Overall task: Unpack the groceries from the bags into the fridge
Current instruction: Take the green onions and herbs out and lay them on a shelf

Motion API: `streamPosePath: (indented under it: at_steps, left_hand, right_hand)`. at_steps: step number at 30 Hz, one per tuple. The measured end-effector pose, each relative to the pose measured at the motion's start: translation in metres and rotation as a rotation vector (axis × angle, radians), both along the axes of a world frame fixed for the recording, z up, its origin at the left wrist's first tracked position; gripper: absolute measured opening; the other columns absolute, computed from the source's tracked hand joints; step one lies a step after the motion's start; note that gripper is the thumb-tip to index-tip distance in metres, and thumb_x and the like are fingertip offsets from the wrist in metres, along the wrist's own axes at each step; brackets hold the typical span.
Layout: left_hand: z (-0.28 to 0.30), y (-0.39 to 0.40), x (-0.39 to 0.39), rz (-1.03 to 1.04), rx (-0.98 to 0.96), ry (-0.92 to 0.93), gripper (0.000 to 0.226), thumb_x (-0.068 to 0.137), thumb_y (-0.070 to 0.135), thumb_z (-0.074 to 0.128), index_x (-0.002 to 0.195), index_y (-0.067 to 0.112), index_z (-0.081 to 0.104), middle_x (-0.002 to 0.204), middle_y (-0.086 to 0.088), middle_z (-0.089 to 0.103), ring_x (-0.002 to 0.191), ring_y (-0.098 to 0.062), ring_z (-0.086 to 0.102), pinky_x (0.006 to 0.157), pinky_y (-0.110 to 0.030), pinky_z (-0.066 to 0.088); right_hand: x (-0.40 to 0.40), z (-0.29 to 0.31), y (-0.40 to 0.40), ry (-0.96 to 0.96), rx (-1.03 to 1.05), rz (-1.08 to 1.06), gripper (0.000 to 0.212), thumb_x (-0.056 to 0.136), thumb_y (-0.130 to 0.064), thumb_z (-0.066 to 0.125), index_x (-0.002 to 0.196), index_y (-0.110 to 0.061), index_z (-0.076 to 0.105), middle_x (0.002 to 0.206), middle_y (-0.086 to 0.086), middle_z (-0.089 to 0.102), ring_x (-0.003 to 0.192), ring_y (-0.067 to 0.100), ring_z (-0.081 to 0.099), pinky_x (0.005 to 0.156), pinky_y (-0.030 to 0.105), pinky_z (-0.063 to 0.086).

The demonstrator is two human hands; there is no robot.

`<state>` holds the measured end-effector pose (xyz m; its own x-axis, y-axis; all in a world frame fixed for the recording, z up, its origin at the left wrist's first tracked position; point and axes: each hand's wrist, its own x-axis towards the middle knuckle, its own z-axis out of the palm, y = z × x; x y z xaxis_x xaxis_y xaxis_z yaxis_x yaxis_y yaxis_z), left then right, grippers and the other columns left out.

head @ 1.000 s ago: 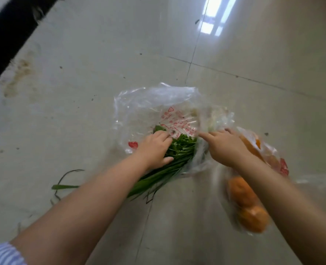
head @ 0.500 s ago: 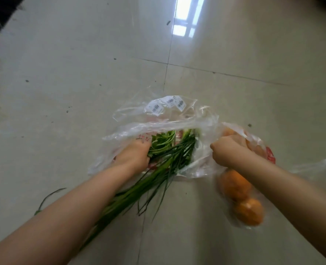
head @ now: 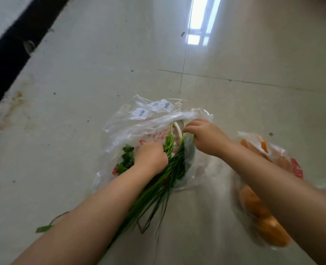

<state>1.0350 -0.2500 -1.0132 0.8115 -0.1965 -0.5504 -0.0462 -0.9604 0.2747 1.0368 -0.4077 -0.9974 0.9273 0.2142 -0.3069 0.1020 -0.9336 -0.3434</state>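
Note:
A clear plastic bag (head: 139, 119) with barcode stickers and red print lies on the tiled floor. A bunch of green onions (head: 169, 175) with white bulbs sticks out of its mouth toward me, with leafy greens (head: 126, 159) beside it. My left hand (head: 150, 159) grips the bunch of green onions at the bag's mouth. My right hand (head: 206, 136) pinches the bag's upper edge next to the white bulbs. A second clear bag with oranges (head: 261, 220) lies to the right, partly hidden under my right forearm.
Pale floor tiles (head: 254, 54) stretch away ahead. A dark strip (head: 11, 52) runs along the floor's left edge, with brownish stains (head: 14, 109) near it. A loose green leaf (head: 43, 228) lies by my left forearm.
My right hand moved up and left from the bag's right side to its upper edge by the white bulbs. My left hand still grips the greens. The view shifted right.

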Motion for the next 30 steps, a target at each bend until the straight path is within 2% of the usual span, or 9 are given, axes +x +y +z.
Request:
streamPosePath:
  at_steps: [2,4,6,10,15,18,22,26,30]
  left_hand:
    - [-0.008,-0.013,0.012,0.145,-0.036,0.073,0.028,0.095,0.01,0.037,0.115,0.004,0.056,0.114,-0.012,0.06,0.092,-0.025,0.056,0.073,-0.032,0.045]
    - [-0.017,-0.022,0.02,0.185,-0.066,0.107,0.025,0.095,0.013,0.041,0.111,0.003,0.058,0.114,-0.013,0.061,0.097,-0.028,0.059,0.079,-0.035,0.049]
    - [-0.022,-0.026,0.022,0.146,-0.058,0.102,0.021,0.094,0.015,0.048,0.106,0.004,0.06,0.113,-0.013,0.063,0.103,-0.029,0.061,0.088,-0.038,0.052]
    - [-0.022,-0.03,0.019,0.03,-0.005,0.148,0.018,0.09,0.02,0.054,0.1,0.007,0.06,0.103,-0.01,0.061,0.106,-0.028,0.059,0.085,-0.033,0.049]
    - [-0.017,-0.025,0.012,-0.018,-0.027,0.165,0.025,0.084,0.025,0.06,0.065,0.02,0.045,0.104,-0.009,0.059,0.113,-0.029,0.053,0.094,-0.037,0.046]
    - [-0.011,-0.021,0.007,0.007,-0.123,0.192,0.005,0.087,0.024,0.056,0.084,0.02,0.053,0.1,-0.004,0.058,0.102,-0.024,0.056,0.098,-0.038,0.042]
    - [0.001,-0.01,-0.003,0.031,-0.243,0.257,0.051,0.092,0.022,0.049,0.14,0.014,0.034,0.125,-0.009,0.055,0.109,-0.025,0.056,0.103,-0.043,0.043]
    - [0.018,0.017,-0.011,0.057,-0.379,0.3,0.059,0.095,0.024,0.046,0.148,0.012,0.023,0.133,-0.012,0.05,0.112,-0.027,0.055,0.09,-0.035,0.05]
    - [0.034,0.033,-0.013,0.043,-0.408,0.175,0.051,0.088,0.027,0.063,0.134,0.018,0.043,0.122,-0.001,0.059,0.101,-0.014,0.056,0.085,-0.025,0.048]
  right_hand:
    - [0.002,0.0,-0.001,0.017,0.029,-0.041,0.056,0.085,0.009,0.036,0.135,-0.015,0.047,0.145,0.002,0.044,0.134,0.02,0.038,0.11,0.032,0.034]
    - [0.003,0.003,-0.002,0.003,0.12,-0.121,0.058,0.086,0.01,0.034,0.137,-0.015,0.045,0.146,0.002,0.043,0.133,0.02,0.041,0.107,0.027,0.034]
    - [0.005,0.007,-0.005,-0.005,0.222,-0.204,0.056,0.087,0.01,0.032,0.134,-0.014,0.048,0.142,0.005,0.047,0.129,0.021,0.046,0.104,0.023,0.035]
    - [0.009,0.01,-0.009,0.047,0.31,-0.308,0.053,0.088,0.011,0.03,0.132,-0.011,0.051,0.137,0.009,0.053,0.125,0.02,0.051,0.102,0.022,0.035]
    - [0.004,0.007,-0.007,0.096,0.313,-0.322,0.051,0.089,0.01,0.031,0.132,-0.008,0.051,0.137,0.01,0.053,0.127,0.021,0.049,0.105,0.023,0.034]
    - [0.0,0.008,-0.007,0.112,0.302,-0.328,0.051,0.089,0.009,0.031,0.132,-0.009,0.051,0.138,0.009,0.052,0.128,0.02,0.049,0.104,0.022,0.034]
    - [0.003,0.014,-0.011,0.106,0.357,-0.358,0.051,0.088,0.012,0.03,0.131,-0.006,0.051,0.137,0.012,0.053,0.125,0.022,0.05,0.105,0.023,0.035]
    - [0.004,0.017,-0.016,0.123,0.453,-0.44,0.051,0.088,0.014,0.028,0.131,-0.002,0.05,0.135,0.015,0.054,0.126,0.024,0.051,0.108,0.027,0.036]
    - [0.003,0.021,-0.011,0.127,0.46,-0.465,0.052,0.087,0.014,0.028,0.131,-0.003,0.05,0.136,0.013,0.053,0.126,0.023,0.05,0.104,0.022,0.034]
